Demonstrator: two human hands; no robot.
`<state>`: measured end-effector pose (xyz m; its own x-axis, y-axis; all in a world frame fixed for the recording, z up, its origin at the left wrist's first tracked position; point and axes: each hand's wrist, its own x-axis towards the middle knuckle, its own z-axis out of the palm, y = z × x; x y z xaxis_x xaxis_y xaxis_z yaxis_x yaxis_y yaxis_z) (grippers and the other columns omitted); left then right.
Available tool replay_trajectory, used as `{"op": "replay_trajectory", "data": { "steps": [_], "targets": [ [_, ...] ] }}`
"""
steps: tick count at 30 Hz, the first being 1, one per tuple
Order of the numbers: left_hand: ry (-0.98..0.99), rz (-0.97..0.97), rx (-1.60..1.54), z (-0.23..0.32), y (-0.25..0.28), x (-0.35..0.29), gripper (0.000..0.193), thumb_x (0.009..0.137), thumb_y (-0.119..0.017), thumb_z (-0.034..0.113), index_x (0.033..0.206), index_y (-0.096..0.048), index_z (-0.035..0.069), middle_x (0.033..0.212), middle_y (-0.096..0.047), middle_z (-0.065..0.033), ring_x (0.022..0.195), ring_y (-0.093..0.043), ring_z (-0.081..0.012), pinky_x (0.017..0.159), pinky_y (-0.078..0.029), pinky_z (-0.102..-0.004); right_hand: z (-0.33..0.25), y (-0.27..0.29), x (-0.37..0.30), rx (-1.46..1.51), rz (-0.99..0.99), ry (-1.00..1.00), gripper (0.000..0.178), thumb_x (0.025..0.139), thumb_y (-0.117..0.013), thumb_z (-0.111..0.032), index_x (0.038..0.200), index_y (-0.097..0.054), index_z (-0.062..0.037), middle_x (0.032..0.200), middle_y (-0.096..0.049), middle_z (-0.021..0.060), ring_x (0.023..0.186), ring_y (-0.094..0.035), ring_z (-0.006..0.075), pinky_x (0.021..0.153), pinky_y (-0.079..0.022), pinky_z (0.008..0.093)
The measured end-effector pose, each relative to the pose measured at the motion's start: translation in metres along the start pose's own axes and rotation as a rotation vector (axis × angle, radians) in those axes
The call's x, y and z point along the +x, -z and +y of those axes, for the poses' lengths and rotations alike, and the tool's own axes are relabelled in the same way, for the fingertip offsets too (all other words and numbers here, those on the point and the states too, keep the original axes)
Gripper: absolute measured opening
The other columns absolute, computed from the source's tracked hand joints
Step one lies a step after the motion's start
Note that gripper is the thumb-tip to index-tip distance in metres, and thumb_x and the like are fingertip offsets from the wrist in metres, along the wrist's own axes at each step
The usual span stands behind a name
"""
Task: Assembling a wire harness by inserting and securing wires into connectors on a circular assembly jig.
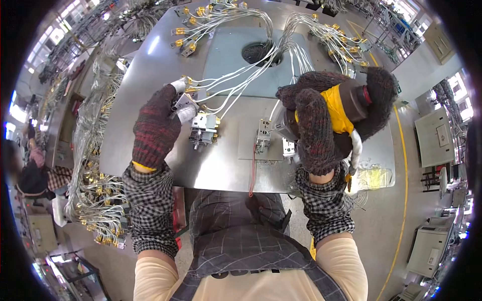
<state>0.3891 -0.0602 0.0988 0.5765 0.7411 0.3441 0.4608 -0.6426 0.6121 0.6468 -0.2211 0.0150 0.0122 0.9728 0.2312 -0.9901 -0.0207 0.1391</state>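
My left hand (156, 123), in a dark red-and-black knit glove with white-wrapped fingertips, pinches a small metal switch-like block (184, 102) at the left of the metal table. White wires run from the blocks here toward the table's middle. Just beside those fingers lie white-and-metal switch blocks (203, 126). My right hand (316, 128), gloved too, is wrapped round a dark power tool (354, 100) with yellow tape on its body, probably a cordless drill. Its front end points left, close to another switch block (263, 133) on a small plate. The glove hides the tool's grip.
White wire bundles (288, 37) with yellow-ended connectors spread from a round hole (262, 53) in the table (150, 65). A thick wire bundle (83, 165) hangs left of the table. A red cord loop (252, 175) hangs over the front edge. Another person (37, 170) is far left.
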Motion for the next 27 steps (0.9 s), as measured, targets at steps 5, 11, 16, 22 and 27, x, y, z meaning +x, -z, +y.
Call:
{"op": "replay_trajectory", "data": {
  "steps": [5, 11, 16, 22, 27],
  "targets": [
    [-0.185, 0.009, -0.546, 0.04, 0.001, -0.002, 0.052, 0.08, -0.077, 0.009, 0.128, -0.057, 0.003, 0.11, -0.065, -0.009, 0.093, -0.065, -0.0131, 0.077, -0.054, -0.0272, 0.006, -0.018, -0.005, -0.127, -0.045, 0.136, 0.059, 0.099, -0.052, -0.035, 0.143, -0.036, 0.0017, 0.146, -0.038, 0.0235, 0.135, -0.041, 0.0337, 0.114, -0.036, 0.0456],
    [0.089, -0.239, -1.045, 0.034, -0.03, -0.013, 0.062, 0.08, -0.079, 0.015, 0.134, -0.051, 0.005, 0.109, -0.062, -0.0062, 0.092, -0.061, -0.011, 0.08, -0.051, -0.0274, 0.004, -0.014, -0.009, -0.057, 0.011, 0.088, 0.062, 0.099, -0.051, -0.039, 0.144, -0.035, 0.001, 0.149, -0.034, 0.0237, 0.135, -0.04, 0.0342, 0.115, -0.034, 0.0445],
    [0.006, -0.516, -0.799, 0.041, -0.038, -0.016, 0.057, 0.079, -0.075, 0.008, 0.131, -0.052, 0.001, 0.113, -0.061, -0.0086, 0.102, -0.061, -0.0138, 0.085, -0.052, -0.0307, 0.02, -0.036, 0.0, -0.616, -0.067, 0.411, 0.061, 0.097, -0.053, -0.033, 0.145, -0.032, -0.0013, 0.139, -0.039, 0.0228, 0.125, -0.045, 0.0314, 0.107, -0.038, 0.043],
    [-0.046, -0.461, -0.574, 0.036, -0.046, -0.018, 0.058, 0.076, -0.078, 0.009, 0.128, -0.054, 0.002, 0.104, -0.066, -0.0087, 0.094, -0.066, -0.0139, 0.081, -0.054, -0.0298, 0.055, -0.097, 0.024, -1.592, -0.177, 1.125, 0.064, 0.092, -0.059, -0.021, 0.146, -0.027, -0.0063, 0.12, -0.049, 0.0197, 0.105, -0.053, 0.027, 0.089, -0.046, 0.0402],
    [0.058, -0.47, -0.544, 0.035, -0.05, -0.022, 0.063, 0.069, -0.084, 0.012, 0.126, -0.058, 0.006, 0.107, -0.068, -0.0102, 0.099, -0.068, -0.0182, 0.084, -0.054, -0.0321, 0.06, -0.108, 0.025, -1.745, -0.207, 1.205, 0.071, 0.088, -0.064, -0.012, 0.146, -0.023, -0.0104, 0.103, -0.058, 0.0172, 0.089, -0.061, 0.0233, 0.075, -0.053, 0.0379]
  ]
}}
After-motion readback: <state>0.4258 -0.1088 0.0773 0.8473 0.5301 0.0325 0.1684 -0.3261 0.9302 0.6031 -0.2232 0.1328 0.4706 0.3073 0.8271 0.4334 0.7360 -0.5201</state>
